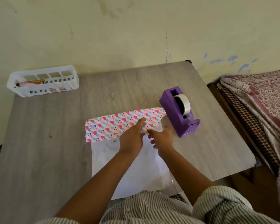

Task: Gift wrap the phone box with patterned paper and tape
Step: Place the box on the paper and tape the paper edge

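Patterned paper folded over the phone box, both hands set at the fold edge.

The left hand (pixel 132 135) is stretched forward from a bare forearm, its fingers laid fairly straight on the heart-patterned wrapping paper (pixel 119 124), whose far flap is turned over the phone box (pixel 114 140); only a small corner of the box is seen at the flap's near edge. The right hand (pixel 162 139) is held just beside it, fingers loosely spread over the paper's white underside, nothing being gripped. A purple tape dispenser (pixel 179 113) is stood just right of the paper on the grey table (pixel 47 135). No readable writing is seen.
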The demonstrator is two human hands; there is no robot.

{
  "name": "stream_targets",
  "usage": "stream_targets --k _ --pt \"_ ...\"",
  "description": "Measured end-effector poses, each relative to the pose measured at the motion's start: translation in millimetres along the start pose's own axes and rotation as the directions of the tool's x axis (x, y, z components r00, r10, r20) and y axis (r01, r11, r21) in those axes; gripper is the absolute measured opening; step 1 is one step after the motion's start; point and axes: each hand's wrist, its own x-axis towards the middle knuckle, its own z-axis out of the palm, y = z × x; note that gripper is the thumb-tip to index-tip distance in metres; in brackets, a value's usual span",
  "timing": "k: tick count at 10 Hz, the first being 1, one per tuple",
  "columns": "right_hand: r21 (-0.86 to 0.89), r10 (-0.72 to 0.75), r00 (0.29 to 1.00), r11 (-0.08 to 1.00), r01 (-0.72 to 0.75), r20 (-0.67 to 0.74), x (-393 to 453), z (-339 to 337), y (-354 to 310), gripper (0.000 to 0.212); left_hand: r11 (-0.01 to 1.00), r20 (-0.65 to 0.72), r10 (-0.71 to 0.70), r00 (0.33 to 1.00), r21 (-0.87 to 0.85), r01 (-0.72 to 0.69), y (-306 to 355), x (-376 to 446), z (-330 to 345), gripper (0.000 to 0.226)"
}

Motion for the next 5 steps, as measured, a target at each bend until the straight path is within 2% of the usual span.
stream_targets --k 1,2,4,5 --pt "0.002 0.046 0.999 0.999 -0.046 -0.017 5.3 6.1 -0.2 0.076 1.000 0.005 0.005 1.000 0.019 -0.005 0.0 0.4 -0.8 0.050" --pt "0.009 0.027 0.999 1.000 -0.027 0.035 8.5 9.5 1.5 0.068 0.994 0.004 -0.021 1.000 0.110 0.021 1.6 2.9 1.8 0.049" --pt "0.122 -0.104 0.982 0.989 0.085 0.159 13.8 -2.8 21.1 0.060 0.988 -0.019 0.027 0.999 0.150 -0.024 -1.6 4.6 3.5 0.054" --pt "0.040 -0.189 0.970 0.982 0.185 0.153 18.7 -6.6 23.3 0.067 0.986 -0.012 0.048 0.999 0.162 -0.046 0.0 4.6 0.8 0.055"
